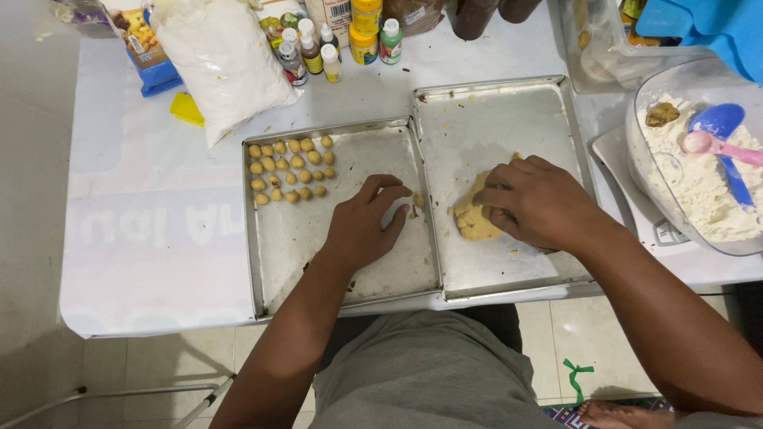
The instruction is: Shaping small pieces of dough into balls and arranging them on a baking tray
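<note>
The lump of dough (474,218) lies in the right tray (509,111), near its left wall, and the right hand (540,202) sits directly on it. Its fingers curl over the top and right side of the lump, so that grip is closed on the dough, pinching at the upper edge. The lump runs roughly front to back, longer than it is wide.

The left hand (366,222) lies flat in the left tray (334,266), fingers spread and holding nothing, its fingertips close to the shared wall between the two trays. A small crumb of dough (418,199) rests just beside those fingertips. The lump is thus just across that wall from the left hand, to its right, but the right hand is the nearer one, already touching it.

In the far left corner of the left tray sit rows of small dough balls (290,168), well apart from both hands.

Both trays rest side by side on a white tabletop (151,199). Behind them stand small bottles (318,48) and a bag of flour (226,59); at the right, a clear tub of flour (699,183) holds a blue scoop (723,127). Tiled floor shows below the tabletop edge.
</note>
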